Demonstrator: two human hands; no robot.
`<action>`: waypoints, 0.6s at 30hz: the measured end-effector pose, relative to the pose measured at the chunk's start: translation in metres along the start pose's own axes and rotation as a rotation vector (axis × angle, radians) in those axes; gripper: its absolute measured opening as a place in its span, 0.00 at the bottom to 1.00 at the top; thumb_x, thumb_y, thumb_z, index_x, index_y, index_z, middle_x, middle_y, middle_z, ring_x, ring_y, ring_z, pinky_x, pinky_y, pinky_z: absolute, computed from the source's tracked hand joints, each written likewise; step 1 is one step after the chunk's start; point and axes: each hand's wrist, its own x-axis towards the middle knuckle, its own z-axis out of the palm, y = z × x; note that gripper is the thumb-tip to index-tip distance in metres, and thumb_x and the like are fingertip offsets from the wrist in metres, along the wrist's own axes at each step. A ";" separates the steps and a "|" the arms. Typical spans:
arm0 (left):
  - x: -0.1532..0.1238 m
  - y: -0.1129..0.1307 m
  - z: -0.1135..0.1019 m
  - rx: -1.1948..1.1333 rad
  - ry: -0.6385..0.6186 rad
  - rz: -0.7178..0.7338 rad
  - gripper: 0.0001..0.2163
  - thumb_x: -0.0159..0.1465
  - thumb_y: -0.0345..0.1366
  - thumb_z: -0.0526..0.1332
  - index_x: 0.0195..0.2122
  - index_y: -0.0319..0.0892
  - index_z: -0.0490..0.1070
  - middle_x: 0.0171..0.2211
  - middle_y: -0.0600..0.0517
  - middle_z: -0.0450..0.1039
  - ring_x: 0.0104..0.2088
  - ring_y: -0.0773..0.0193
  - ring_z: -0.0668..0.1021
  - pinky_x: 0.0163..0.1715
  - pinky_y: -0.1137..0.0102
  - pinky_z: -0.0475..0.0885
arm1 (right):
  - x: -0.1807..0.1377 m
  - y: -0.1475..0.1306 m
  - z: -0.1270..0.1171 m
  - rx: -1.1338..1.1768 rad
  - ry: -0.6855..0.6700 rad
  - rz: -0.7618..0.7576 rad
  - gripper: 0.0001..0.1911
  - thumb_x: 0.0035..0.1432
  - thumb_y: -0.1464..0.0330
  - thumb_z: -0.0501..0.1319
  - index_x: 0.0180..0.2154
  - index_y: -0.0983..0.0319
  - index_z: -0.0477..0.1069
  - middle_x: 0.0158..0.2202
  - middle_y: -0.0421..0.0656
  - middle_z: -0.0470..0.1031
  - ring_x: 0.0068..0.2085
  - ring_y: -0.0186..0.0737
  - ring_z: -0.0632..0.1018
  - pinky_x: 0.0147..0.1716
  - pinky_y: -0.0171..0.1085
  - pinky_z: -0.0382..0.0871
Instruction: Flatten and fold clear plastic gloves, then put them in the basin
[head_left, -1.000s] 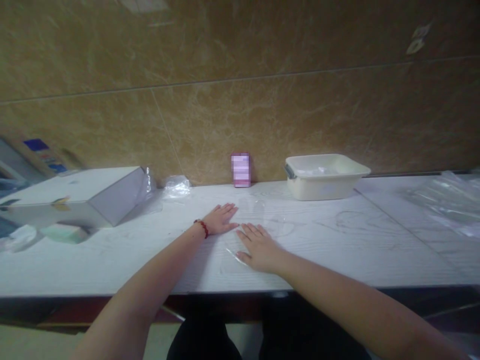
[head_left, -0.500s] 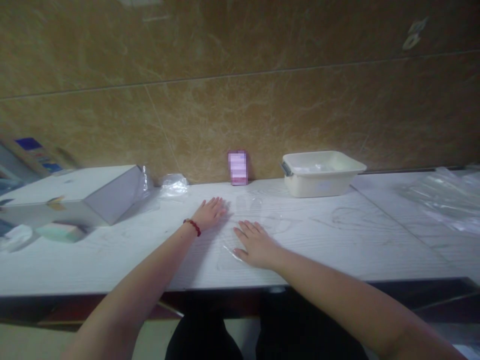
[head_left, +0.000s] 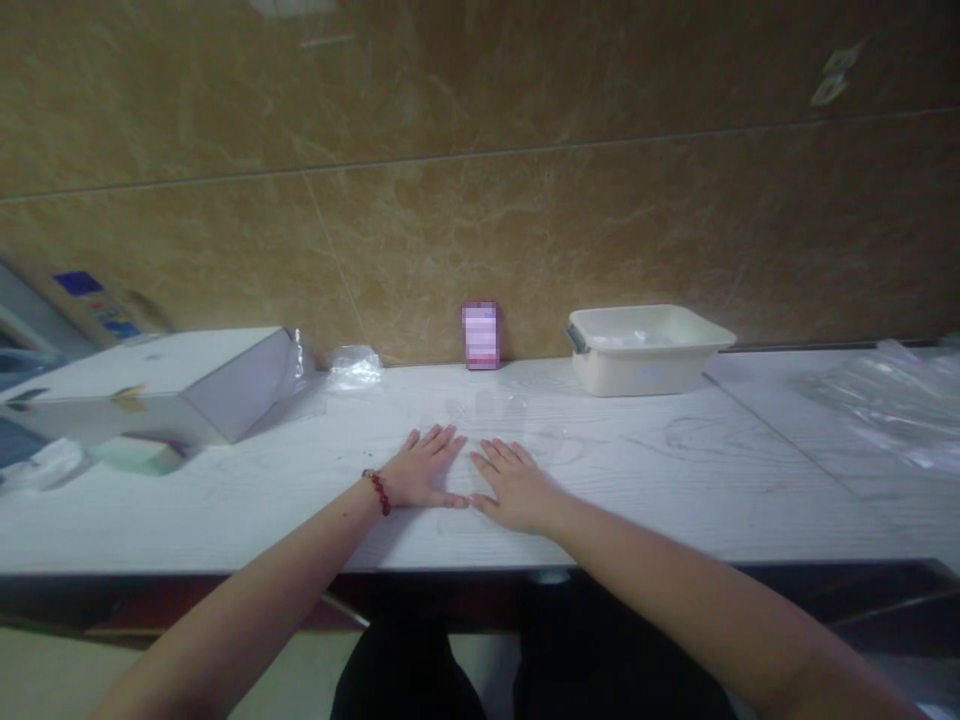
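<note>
My left hand (head_left: 421, 472), with a red beaded bracelet (head_left: 379, 492) at the wrist, lies flat with its fingers spread. Beside it my right hand (head_left: 516, 488) also rests palm down, fingers apart. The two thumbs meet or nearly meet between the hands. Under and around both hands is a thin clear plastic sheet or bag (head_left: 486, 403), hard to make out against the white wood-grain table (head_left: 637, 500). Its round faint shapes show just beyond my fingertips. Neither hand grips anything.
A phone (head_left: 481, 337) leans on the tiled wall. Right of it stands a cream plastic bin (head_left: 637, 370). Clear plastic bags (head_left: 900, 400) lie at far right, and crumpled clear plastic (head_left: 354, 368) at left. A white box (head_left: 150, 385) and a pale green block (head_left: 139, 455) occupy the left.
My left hand has come down toward me and now lies flat with its thumb beside the right thumb. My right hand stays nearly in place. The view has shifted slightly.
</note>
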 end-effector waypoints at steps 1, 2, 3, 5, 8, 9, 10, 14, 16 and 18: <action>-0.001 -0.001 -0.001 -0.001 -0.013 0.001 0.43 0.45 0.62 0.46 0.57 0.42 0.37 0.58 0.43 0.34 0.56 0.48 0.43 0.49 0.51 0.40 | 0.000 0.000 0.000 0.001 0.003 -0.004 0.34 0.52 0.51 0.39 0.56 0.63 0.45 0.58 0.47 0.41 0.57 0.47 0.43 0.53 0.47 0.34; -0.002 -0.001 -0.002 -0.003 -0.020 0.004 0.44 0.44 0.63 0.47 0.57 0.42 0.37 0.58 0.42 0.34 0.56 0.48 0.42 0.49 0.50 0.40 | 0.000 0.000 0.000 0.004 0.008 -0.005 0.34 0.52 0.51 0.39 0.56 0.64 0.45 0.58 0.47 0.41 0.57 0.47 0.43 0.53 0.47 0.34; -0.004 -0.001 -0.003 -0.006 -0.025 0.005 0.45 0.43 0.63 0.47 0.57 0.42 0.36 0.58 0.42 0.33 0.56 0.48 0.42 0.49 0.50 0.40 | 0.000 0.001 0.000 0.010 0.013 -0.005 0.34 0.53 0.51 0.39 0.56 0.64 0.45 0.58 0.47 0.41 0.57 0.46 0.44 0.53 0.47 0.34; -0.006 0.001 -0.005 -0.011 -0.032 0.014 0.46 0.42 0.63 0.49 0.57 0.43 0.36 0.58 0.43 0.33 0.56 0.47 0.42 0.49 0.49 0.39 | 0.001 0.001 0.000 0.033 0.020 0.000 0.34 0.53 0.51 0.40 0.56 0.64 0.45 0.58 0.48 0.42 0.57 0.46 0.44 0.53 0.46 0.34; -0.009 0.005 -0.007 -0.024 -0.050 0.022 0.47 0.41 0.63 0.50 0.57 0.43 0.35 0.58 0.42 0.33 0.56 0.47 0.42 0.49 0.49 0.38 | 0.003 0.004 -0.003 0.099 0.022 0.023 0.33 0.53 0.52 0.40 0.56 0.64 0.45 0.58 0.47 0.43 0.57 0.43 0.45 0.53 0.44 0.37; -0.010 0.005 -0.007 -0.028 -0.059 0.022 0.47 0.41 0.63 0.50 0.57 0.43 0.35 0.58 0.42 0.33 0.56 0.47 0.42 0.49 0.49 0.38 | 0.003 0.006 -0.004 0.122 0.029 0.037 0.33 0.53 0.52 0.39 0.56 0.64 0.45 0.58 0.47 0.44 0.57 0.42 0.45 0.53 0.43 0.38; -0.011 0.006 -0.007 -0.032 -0.067 0.020 0.47 0.41 0.63 0.50 0.57 0.43 0.35 0.58 0.42 0.33 0.56 0.47 0.42 0.49 0.49 0.38 | 0.004 0.009 -0.005 0.142 0.035 0.055 0.32 0.54 0.53 0.39 0.56 0.65 0.45 0.58 0.47 0.44 0.57 0.41 0.45 0.53 0.42 0.39; -0.011 0.004 -0.006 -0.031 -0.083 0.009 0.47 0.40 0.63 0.50 0.57 0.43 0.34 0.58 0.41 0.32 0.56 0.47 0.41 0.48 0.49 0.38 | 0.003 0.028 -0.009 0.157 0.022 0.101 0.33 0.54 0.53 0.38 0.56 0.66 0.43 0.58 0.48 0.42 0.58 0.41 0.44 0.53 0.42 0.40; -0.012 0.004 -0.005 -0.029 -0.079 0.016 0.47 0.40 0.63 0.50 0.57 0.43 0.34 0.58 0.40 0.32 0.56 0.47 0.41 0.48 0.48 0.38 | 0.001 0.039 -0.009 0.124 -0.007 0.085 0.34 0.54 0.52 0.39 0.56 0.67 0.42 0.58 0.49 0.40 0.58 0.43 0.43 0.54 0.42 0.40; -0.012 0.003 -0.006 -0.025 -0.075 0.023 0.48 0.40 0.63 0.50 0.57 0.42 0.34 0.58 0.40 0.32 0.56 0.47 0.41 0.48 0.48 0.37 | -0.001 0.050 -0.009 0.084 -0.019 0.071 0.35 0.53 0.51 0.39 0.56 0.67 0.42 0.58 0.49 0.40 0.58 0.43 0.43 0.54 0.43 0.39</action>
